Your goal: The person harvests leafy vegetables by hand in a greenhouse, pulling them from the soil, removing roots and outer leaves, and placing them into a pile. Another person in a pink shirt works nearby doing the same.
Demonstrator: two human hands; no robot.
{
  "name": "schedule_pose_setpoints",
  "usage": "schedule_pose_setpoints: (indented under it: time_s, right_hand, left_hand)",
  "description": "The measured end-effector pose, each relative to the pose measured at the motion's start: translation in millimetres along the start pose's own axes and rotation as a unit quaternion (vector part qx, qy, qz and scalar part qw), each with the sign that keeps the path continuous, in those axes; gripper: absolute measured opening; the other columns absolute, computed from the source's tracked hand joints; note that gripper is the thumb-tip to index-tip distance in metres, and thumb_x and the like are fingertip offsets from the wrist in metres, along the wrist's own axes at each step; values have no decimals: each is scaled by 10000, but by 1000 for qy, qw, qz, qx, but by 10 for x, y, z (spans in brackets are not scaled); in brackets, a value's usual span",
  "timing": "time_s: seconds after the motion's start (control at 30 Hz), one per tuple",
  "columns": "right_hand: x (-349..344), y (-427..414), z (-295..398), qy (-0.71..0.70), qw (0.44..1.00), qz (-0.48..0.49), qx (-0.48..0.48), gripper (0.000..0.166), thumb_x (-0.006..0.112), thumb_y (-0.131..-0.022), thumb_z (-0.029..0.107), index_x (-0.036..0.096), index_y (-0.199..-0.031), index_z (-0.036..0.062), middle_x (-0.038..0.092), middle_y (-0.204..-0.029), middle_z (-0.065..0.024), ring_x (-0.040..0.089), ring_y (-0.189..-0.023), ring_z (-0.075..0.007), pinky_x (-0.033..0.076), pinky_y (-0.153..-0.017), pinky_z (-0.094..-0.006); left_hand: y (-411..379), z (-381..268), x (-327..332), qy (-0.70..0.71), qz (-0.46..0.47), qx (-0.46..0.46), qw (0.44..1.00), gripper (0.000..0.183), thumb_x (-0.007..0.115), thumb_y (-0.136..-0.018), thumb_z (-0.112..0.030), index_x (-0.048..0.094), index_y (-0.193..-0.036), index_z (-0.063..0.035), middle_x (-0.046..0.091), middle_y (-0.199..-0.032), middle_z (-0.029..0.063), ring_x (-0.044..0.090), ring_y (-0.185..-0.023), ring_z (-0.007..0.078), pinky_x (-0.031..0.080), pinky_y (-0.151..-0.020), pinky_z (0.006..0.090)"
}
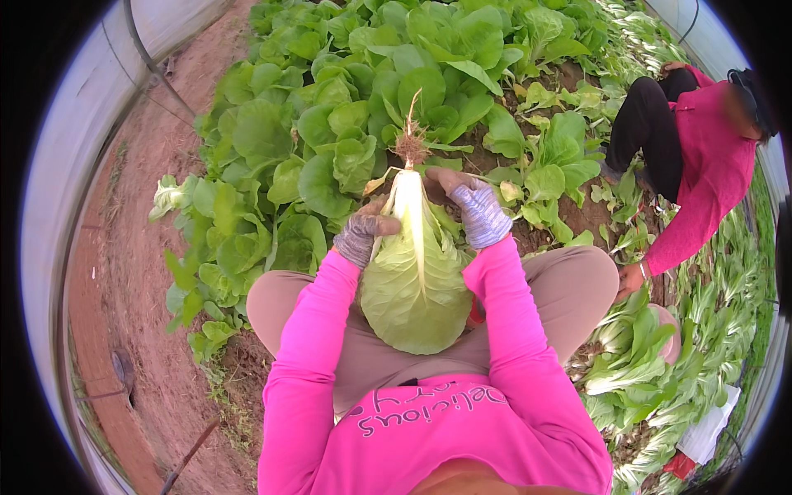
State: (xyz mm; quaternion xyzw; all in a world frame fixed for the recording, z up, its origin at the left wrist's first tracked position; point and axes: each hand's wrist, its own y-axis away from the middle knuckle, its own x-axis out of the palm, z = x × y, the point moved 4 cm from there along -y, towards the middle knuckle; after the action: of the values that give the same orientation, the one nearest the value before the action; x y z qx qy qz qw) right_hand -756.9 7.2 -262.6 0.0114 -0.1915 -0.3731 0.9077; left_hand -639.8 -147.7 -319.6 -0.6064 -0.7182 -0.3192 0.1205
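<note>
An uprooted leafy green plant [416,266], like a bok choy or cabbage, is held upside down above my lap. Its hairy brown roots [409,145] point away from me, and its broad pale leaf hangs towards me. My left hand [369,230], in a grey fingerless glove, grips the left side of the pale stalk, thumb on top. On the other side, my right hand [465,201], in a similar knit glove, curls its fingers against the stalk base. Its fingertips are partly hidden behind the plant. A small yellowed leaf [375,184] sticks out left of the base.
Rows of leafy greens [346,117] grow ahead and to the left. A person in a pink top [705,154] crouches at right, one hand reaching down to harvested greens [643,359]. Bare soil [161,260] runs along the left beside plastic sheeting [55,204].
</note>
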Motion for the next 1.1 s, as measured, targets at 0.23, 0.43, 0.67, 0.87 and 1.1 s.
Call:
schedule_pose_setpoints:
  time_s: [0.23,0.43,0.67,0.87,1.1]
  right_hand:
    - [51,117,74,38,998,21,50,443,642,-794,293,569,-1111,-8,615,-921,-24,533,-775,-76,441,-700,-217]
    - [77,117,60,158,985,59,25,386,623,-788,269,595,-1063,-1,632,-892,-55,573,-780,-118,462,-706,-259]
    - [-45,4,-8,351,929,-29,-115,259,593,-793,207,623,-944,-2,633,-797,-106,603,-700,-215,466,-654,-324]
    - [114,63,192,584,768,-156,-212,148,573,-744,128,639,-849,47,620,-797,-169,590,-756,-334,473,-669,-388]
    - [-350,45,0,500,791,-331,-120,170,602,-729,161,644,-868,74,630,-792,-134,598,-747,-308,472,-686,-392]
  left_hand:
    - [70,-131,367,25,69,-38,997,715,704,-657,-180,387,-1260,38,564,-1076,121,582,-925,203,478,-813,301]
    - [45,70,163,12,24,-68,997,562,674,-721,-193,466,-1195,25,589,-1027,106,598,-882,196,501,-776,297]
    - [-150,246,-100,-22,77,-31,996,397,639,-787,-212,549,-1105,9,608,-962,53,591,-814,135,491,-742,256]
    - [-241,406,-69,-44,32,-2,999,543,690,-744,-242,486,-1173,21,567,-1031,47,542,-893,117,433,-819,242]
    - [-15,-106,558,-182,-22,-23,983,652,732,-658,-195,444,-1202,21,565,-1012,54,542,-867,132,449,-791,257]
